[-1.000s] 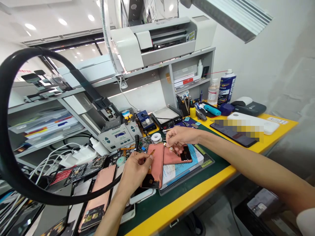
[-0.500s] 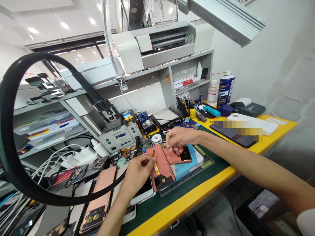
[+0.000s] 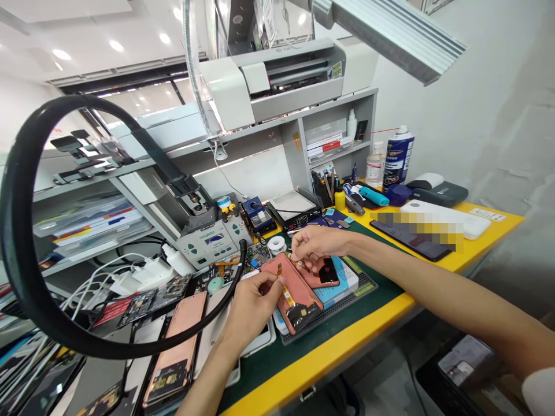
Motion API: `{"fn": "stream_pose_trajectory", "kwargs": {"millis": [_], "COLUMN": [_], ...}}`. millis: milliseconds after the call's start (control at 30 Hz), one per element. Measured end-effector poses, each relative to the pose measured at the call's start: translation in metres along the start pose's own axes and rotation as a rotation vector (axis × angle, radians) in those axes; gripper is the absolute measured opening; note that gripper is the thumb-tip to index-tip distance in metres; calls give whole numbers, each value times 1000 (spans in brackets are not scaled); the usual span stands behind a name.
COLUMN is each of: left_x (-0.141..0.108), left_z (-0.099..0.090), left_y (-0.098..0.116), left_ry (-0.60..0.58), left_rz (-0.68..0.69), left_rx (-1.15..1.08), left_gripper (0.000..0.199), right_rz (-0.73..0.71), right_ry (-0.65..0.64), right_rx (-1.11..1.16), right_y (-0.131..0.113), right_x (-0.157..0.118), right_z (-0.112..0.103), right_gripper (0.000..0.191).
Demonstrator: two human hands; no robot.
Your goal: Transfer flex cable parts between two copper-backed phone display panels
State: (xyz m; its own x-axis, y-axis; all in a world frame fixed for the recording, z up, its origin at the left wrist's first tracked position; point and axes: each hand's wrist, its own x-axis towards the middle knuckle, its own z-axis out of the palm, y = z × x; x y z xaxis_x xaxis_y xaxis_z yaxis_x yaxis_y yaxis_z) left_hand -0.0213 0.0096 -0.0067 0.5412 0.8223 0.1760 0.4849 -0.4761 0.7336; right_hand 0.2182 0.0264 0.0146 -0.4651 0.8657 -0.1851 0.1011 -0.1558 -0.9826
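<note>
In the head view, we are seeing the left hand (image 3: 255, 297) holding a pink-backed phone display panel (image 3: 306, 286) at its left edge; the thumb and index finger are being pressed together on it, near the orange flex cable (image 3: 287, 296). Whether they are also pinching this cable, we cannot tell. The panel is lying aslant above the green tabletop (image 3: 338, 351), partly covering the blue-and-white box (image 3: 347, 277). The right hand (image 3: 318, 245) is keeping its fingertips together on a small yellowish strip (image 3: 298, 263), above a second pink-backed panel (image 3: 314, 280), which is resting on the same box.

We are judging both panels to be light, thin and rather stiff, but fragile like glass, with a slippery dark end. The cable is looking soft and easy to tear, so we are preferring the long edges for taking hold, not the cable.
</note>
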Motion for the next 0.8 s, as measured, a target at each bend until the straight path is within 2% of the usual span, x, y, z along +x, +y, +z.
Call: {"fn": "stream_pose_trajectory", "kwargs": {"millis": [133,233,400,533,800], "left_x": [0,1,11,22,31], "left_z": [3,3,-5,-12,-4], "left_y": [4,9,20,27,15], "left_ry": [36,19,-121,-275,-232], "left_rz": [71,130,102,112,121], "left_rx": [164,238,149,68,98], "left_gripper": [29,24,29,30,41], "right_rz": [3,-13,-45,-62,-92], "right_ry": [2,-25,-51,-28,-8], "right_rx": [-18,-10,-50,-110,-218], "right_y": [-1,0,1,1,3], "right_x": [-1,-2,-2,-2,0], "right_z": [-1,-3,-4,-3,-2], "right_gripper": [25,31,44,40,28]}}
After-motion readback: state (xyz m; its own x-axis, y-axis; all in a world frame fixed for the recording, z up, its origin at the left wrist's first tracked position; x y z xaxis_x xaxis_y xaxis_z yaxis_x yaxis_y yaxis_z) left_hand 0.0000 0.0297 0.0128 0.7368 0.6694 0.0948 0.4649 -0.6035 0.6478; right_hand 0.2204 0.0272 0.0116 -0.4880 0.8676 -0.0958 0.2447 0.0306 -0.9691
